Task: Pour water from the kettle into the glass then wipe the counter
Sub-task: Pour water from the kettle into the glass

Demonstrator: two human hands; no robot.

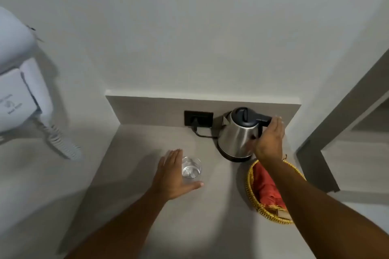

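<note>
View from above of a grey worktop (130,206) set into a white alcove; the steel kettle (239,134) stands upright on its base at the back right corner, its cord running to a dark socket (199,118) on the rear upstand; the glass (191,168) stands near the middle of the worktop, well apart from the kettle. The glass seems to hold some clear water, though its level cannot be read; whether pouring is done or only about to begin cannot be told, and wiping is judged not yet begun, since the red cloth (265,185) lies in the woven basket (250,176) at the right edge, just in front of the kettle. The right hand (270,141) is at the black handle; its fingers reach up along the handle's far side, the thumb towards the steel body; whether they are clamped or only resting there cannot be told. The left hand (172,174) lies flat and spread, fingers (174,156) straight and together just left of the glass, thumb stretched along the worktop in front of it; it grips nothing.
</note>
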